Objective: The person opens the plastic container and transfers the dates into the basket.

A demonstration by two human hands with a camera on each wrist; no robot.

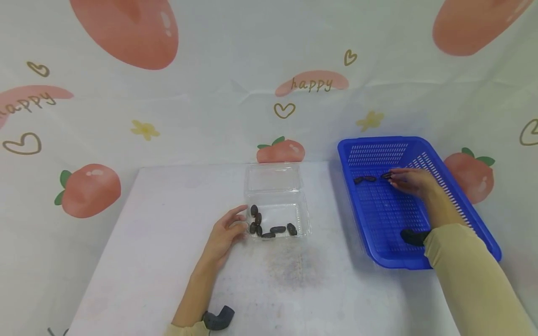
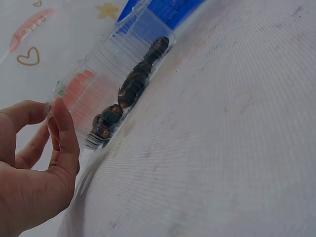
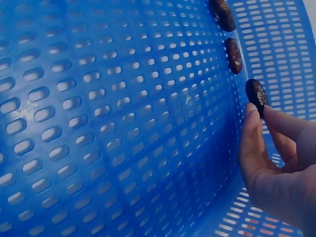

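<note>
A clear plastic clamshell box stands on the table with its lid folded back. Several dark, wrinkled dates lie along its left and front sides. At its left edge, my left hand pinches the rim between thumb and fingers; the left wrist view shows this hand up close. Inside the blue basket, my right hand pinches a dark date between thumb and fingertips, near the far wall. Two more dates lie on the basket floor beside it.
The white table carries the box in the middle and the basket on the right. Behind it hangs a white cloth printed with fruit and hearts. Each wrist wears a black band mount.
</note>
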